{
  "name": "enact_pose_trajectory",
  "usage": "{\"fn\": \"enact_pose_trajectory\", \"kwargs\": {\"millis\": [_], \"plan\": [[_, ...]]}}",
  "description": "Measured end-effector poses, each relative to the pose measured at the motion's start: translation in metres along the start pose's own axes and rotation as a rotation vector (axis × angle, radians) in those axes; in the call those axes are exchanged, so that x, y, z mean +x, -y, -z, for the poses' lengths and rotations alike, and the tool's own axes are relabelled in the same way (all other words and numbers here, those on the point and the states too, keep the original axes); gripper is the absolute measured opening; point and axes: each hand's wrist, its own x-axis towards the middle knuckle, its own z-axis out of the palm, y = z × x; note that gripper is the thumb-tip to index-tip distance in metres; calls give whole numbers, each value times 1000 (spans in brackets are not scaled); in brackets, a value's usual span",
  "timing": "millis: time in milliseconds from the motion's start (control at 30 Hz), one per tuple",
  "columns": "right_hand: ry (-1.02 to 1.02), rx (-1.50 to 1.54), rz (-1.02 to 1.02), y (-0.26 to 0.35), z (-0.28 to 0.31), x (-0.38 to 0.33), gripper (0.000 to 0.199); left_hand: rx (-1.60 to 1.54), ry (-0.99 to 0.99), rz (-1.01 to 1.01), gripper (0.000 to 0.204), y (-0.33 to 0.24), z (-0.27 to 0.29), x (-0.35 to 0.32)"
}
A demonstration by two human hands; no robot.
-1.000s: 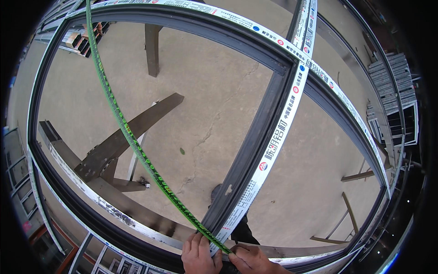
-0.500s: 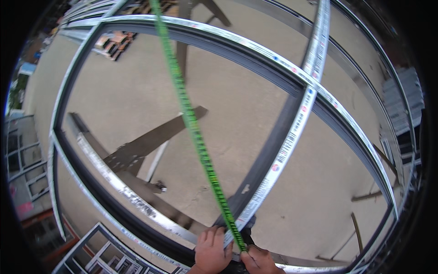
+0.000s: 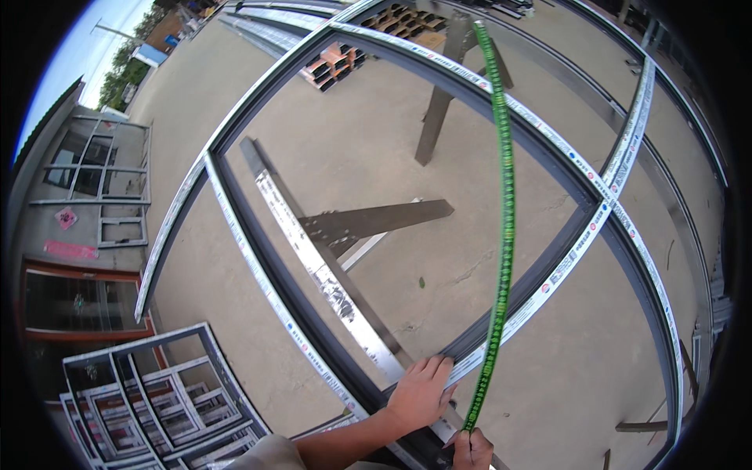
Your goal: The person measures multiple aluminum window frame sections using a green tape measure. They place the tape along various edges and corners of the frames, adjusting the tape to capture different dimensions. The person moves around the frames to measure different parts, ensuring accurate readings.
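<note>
A large dark-grey metal window frame, faced with printed white protective film, spans the view. My left hand is closed over one of its bars near the lower corner, fingers over the top. Just right of it, my right hand grips a tape measure; its case is mostly hidden by the hand and the lower edge. The green tape blade runs out from there, bowing across the opening and over the far bar. Its free tip hangs beyond that bar.
Brown metal trestle legs and a scuffed white-faced support bar sit beneath the frame. Stacked window frames stand at lower left, before a building. Long profiles and pallets lie at the back.
The view has swung left, showing more of the building. The tape's free end now shows, and its blade bows to the right. Both hands remain near the same bar.
</note>
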Motion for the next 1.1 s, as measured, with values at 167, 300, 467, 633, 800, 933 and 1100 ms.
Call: {"fn": "enact_pose_trajectory", "kwargs": {"millis": [167,300,467,633,800,933,1100], "plan": [[-75,-129,128,-41,-2,-24,28,5,-50,-28,42,5,-6,-5],[-78,-51,103,-62,-2,-48,28,12,-78,-35,40,6,-8,-7],[-193,119,97,-77,-10,-88,34,44,-151,-68,37,8,-17,-10],[-285,-1,200,-117,-3,-134,35,75,-212,-64,32,17,-28,-13],[-429,131,214,-155,-2,-195,31,75,-180,-43,42,15,-29,-11],[-538,156,222,-196,-6,-253,30,13,-213,-122,64,12,-18,-27],[-721,167,235,-259,-25,-330,36,-40,-310,-176,64,-14,-32,-77]]}}
